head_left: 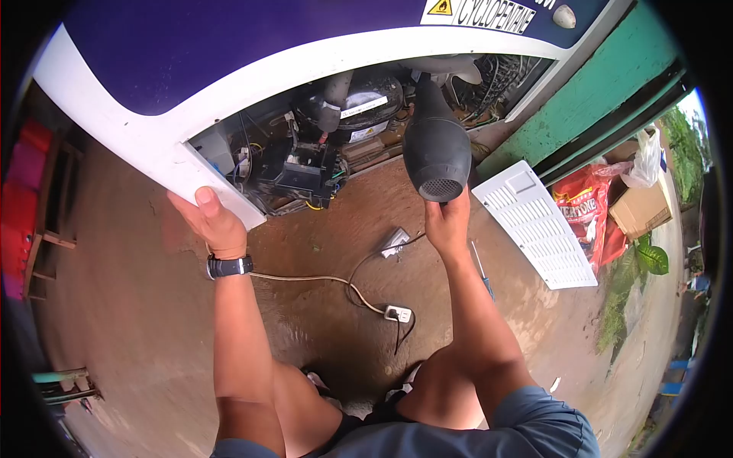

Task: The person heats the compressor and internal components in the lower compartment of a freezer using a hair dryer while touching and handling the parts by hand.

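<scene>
My right hand (448, 221) is wrapped around the handle of a black hair dryer (437, 145). The dryer's nozzle points into the opening at the base of a white and dark blue freezer (229, 53), and its round rear grille faces me. Inside the opening sit a black compressor (359, 103), a black electrical box (298, 168) with coloured wires, and thin tubing. My left hand (214, 221), with a watch (229, 266) on the wrist, rests against the freezer's lower left corner. Its thumb and fingers are stretched out, the fingers partly hidden.
An extension cord socket (398, 314) with a plug lies on the wet floor. Close by are a small grey-white object (395, 243) and a screwdriver (487, 286). A white vented panel (536, 221) leans at the right, beside a red bag (584, 206) and a cardboard box (641, 206).
</scene>
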Demonstrator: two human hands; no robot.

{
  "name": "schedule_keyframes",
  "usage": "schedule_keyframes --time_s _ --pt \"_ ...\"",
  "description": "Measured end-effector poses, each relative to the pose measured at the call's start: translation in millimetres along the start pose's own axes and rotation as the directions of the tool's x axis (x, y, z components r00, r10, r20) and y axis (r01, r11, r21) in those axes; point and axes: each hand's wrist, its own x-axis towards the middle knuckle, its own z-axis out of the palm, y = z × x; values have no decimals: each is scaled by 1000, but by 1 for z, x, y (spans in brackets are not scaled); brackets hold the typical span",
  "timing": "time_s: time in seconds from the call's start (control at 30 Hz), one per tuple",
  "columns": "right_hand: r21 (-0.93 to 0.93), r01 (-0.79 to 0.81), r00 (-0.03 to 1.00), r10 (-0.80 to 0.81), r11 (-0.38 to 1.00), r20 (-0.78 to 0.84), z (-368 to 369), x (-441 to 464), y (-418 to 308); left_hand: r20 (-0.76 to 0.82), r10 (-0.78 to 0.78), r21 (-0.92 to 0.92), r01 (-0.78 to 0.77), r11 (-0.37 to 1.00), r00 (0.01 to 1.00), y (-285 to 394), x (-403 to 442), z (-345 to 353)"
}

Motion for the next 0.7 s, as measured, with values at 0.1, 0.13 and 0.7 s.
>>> schedule_keyframes --time_s 0.1,0.13,0.7 --pt "-11 -16 999 17 1000 35 11 -6 -1 -25 -10 89 12 996 1000 -6 6 -15" --pt "3 -4 1000 4 1000 20 9 -4 -1 -17 -16 95 18 995 1000 -9 5 -15" --pt "8 -64 995 64 998 -79 11 -4 -6 17 39 63 -40 997 999 -9 5 -11"
